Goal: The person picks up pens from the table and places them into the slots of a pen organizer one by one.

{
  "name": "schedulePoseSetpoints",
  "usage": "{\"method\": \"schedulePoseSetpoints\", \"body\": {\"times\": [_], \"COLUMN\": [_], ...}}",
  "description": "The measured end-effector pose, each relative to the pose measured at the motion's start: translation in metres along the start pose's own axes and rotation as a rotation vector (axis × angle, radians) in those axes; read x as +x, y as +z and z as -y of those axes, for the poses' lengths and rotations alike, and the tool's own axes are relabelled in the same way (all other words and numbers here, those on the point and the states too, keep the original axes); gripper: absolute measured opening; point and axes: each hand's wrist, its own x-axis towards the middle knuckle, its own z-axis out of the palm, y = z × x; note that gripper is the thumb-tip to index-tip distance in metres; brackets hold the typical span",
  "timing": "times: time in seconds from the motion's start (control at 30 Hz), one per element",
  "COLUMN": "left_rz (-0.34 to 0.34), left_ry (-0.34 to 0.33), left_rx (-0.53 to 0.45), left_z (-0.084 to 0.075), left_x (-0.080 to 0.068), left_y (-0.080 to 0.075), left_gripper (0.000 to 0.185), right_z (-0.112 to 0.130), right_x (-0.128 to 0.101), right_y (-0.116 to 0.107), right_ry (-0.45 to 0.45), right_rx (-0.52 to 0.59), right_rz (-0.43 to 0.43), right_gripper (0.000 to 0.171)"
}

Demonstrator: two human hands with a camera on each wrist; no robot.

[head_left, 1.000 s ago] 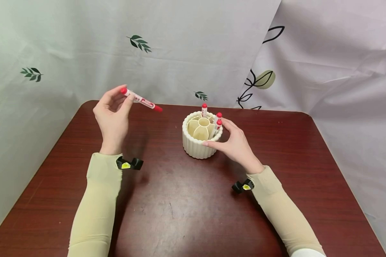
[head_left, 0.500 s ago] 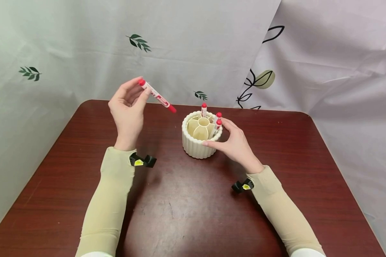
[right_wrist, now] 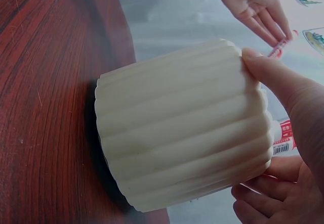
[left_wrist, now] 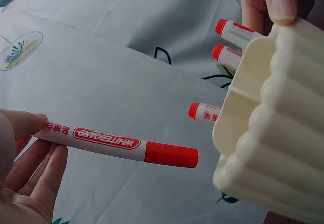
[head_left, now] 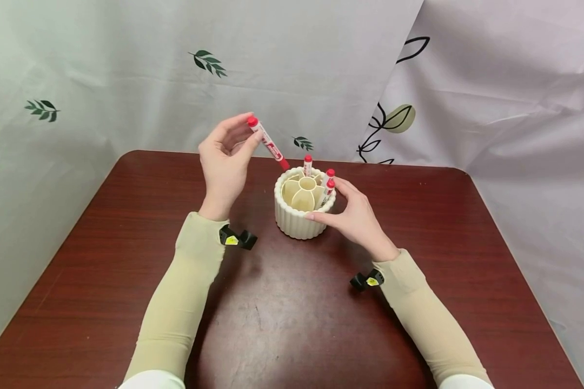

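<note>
My left hand [head_left: 227, 162] pinches a red and white whiteboard marker [head_left: 269, 141] near its upper end. The marker slants down to the right, its red cap [left_wrist: 171, 154] close to the rim of a cream pen holder [head_left: 299, 222] in the left wrist view. This round, ribbed holder stands on the table, with petal-shaped compartments around a central ring. Three red-ended markers stand in it, one at the back [head_left: 308, 165] and two on the right [head_left: 329, 189]. My right hand [head_left: 357, 220] grips the holder's right side, thumb [right_wrist: 276, 75] at the rim and fingers around the far side.
The dark red-brown wooden table [head_left: 272, 324] reaches back to a pale curtain [head_left: 292, 65] with leaf prints. A black wrist camera [head_left: 238, 237] sits on the left cuff, another camera [head_left: 367, 281] on the right one.
My left hand has moved right with the marker, bringing it to the holder's left back rim and tilting it more steeply. The right hand and holder have stayed in place.
</note>
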Motion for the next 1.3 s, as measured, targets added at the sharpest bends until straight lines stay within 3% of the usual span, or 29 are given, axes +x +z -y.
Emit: {"method": "schedulePoseSetpoints", "body": {"times": [0.2, 0.47, 1.3], "left_rz": [0.036, 0.103, 0.215], "left_ry": [-0.043, -0.106, -0.211], "left_rx": [-0.005, 0.046, 0.185], "left_z": [0.002, -0.015, 0.017], "left_x": [-0.007, -0.021, -0.041], "left_y": [0.012, 0.025, 0.025], "left_gripper": [0.034, 0.031, 0.024], "right_z": [-0.001, -0.001, -0.004], "right_x": [-0.001, -0.001, 0.000], "right_y": [0.000, 0.000, -0.001], "right_ry": [-0.003, -0.013, -0.013], "right_rx": [0.000, -0.001, 0.002], "right_rz": [0.002, 0.002, -0.002], "right_gripper": [0.088, 0.088, 0.088]}}
